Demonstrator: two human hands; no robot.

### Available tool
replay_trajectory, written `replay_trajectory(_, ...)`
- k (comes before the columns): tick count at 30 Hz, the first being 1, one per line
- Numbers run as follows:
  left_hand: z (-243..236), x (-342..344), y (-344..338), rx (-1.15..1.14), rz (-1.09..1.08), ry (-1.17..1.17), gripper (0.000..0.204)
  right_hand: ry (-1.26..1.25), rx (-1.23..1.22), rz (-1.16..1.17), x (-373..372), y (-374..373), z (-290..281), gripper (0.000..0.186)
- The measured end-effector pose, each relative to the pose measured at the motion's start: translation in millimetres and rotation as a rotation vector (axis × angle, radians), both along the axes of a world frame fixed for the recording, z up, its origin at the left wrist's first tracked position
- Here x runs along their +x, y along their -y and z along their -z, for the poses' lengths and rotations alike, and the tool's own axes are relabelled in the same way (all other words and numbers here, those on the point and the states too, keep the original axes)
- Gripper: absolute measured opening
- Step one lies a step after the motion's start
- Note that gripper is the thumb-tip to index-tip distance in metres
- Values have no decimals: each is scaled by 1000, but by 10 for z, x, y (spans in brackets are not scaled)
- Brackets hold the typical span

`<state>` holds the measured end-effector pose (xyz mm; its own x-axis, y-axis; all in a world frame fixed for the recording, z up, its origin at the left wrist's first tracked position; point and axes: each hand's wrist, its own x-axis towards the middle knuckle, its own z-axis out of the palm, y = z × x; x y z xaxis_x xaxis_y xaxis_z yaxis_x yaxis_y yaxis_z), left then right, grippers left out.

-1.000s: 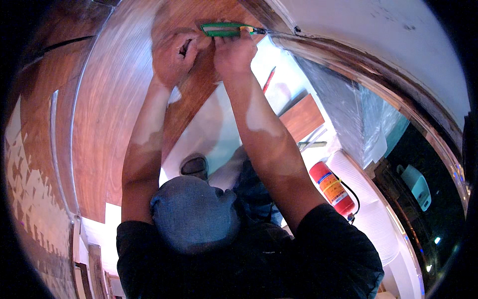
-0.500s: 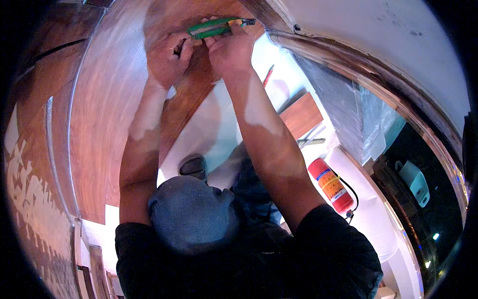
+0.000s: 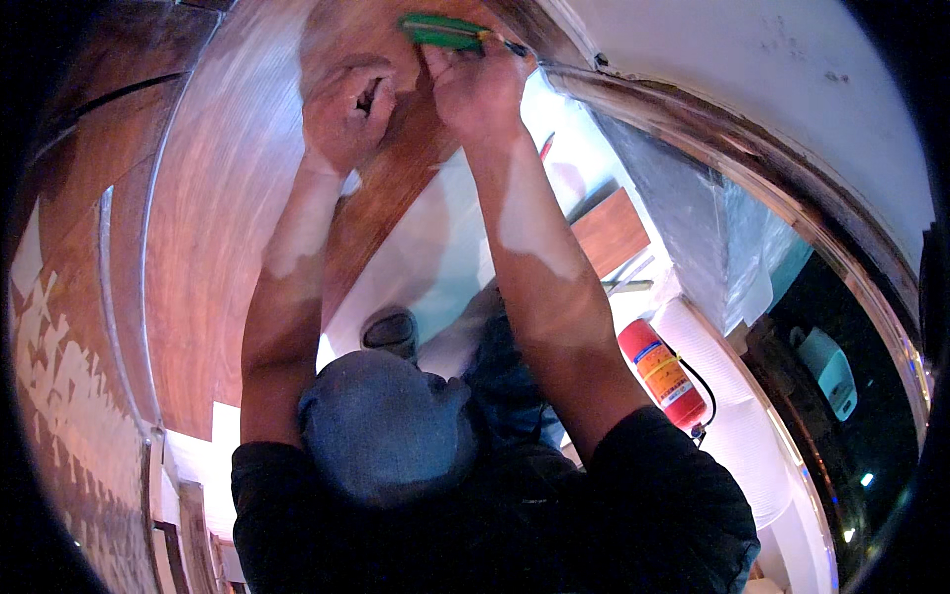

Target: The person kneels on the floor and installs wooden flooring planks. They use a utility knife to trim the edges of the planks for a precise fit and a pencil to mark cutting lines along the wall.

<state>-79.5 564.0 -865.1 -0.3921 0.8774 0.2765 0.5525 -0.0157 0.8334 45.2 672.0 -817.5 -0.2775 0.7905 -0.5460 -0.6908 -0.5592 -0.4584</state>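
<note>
My right hand (image 3: 480,89) is closed on a green cutter-like tool (image 3: 435,32) with a yellow and black end, held over a brown wood-grain panel (image 3: 228,228) at the top of the view. My left hand (image 3: 346,109) lies curled on the panel just left of it, thumb and fingers drawn together; what they hold, if anything, is hidden. A red, pencil-like item (image 3: 546,145) lies on the white floor (image 3: 396,257) beyond my right forearm. The tool is slightly smeared by motion.
A red fire extinguisher (image 3: 661,374) lies at my right by a white foam roll (image 3: 722,436). A small wood board (image 3: 609,233) and metal strips are on the floor. A white wall and trim curve along the right. My shoe (image 3: 389,332) shows below.
My right hand and the green tool have moved up, and since half a second ago also to the right. My left hand has shifted slightly right in that half second, back near its earlier place.
</note>
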Motion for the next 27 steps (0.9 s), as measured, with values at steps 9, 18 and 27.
replay_trajectory(9,-5,-48,-15,90,18,19,13,956,373,-756,888,598,-69,27)
replay_trajectory(18,-208,142,-248,18,42,-54,15,1569,825,-818,1656,972,-551,29)
replay_trajectory(27,-975,846,-1178,181,476,-570,14,1711,924,-1059,2869,1835,-1053,21)
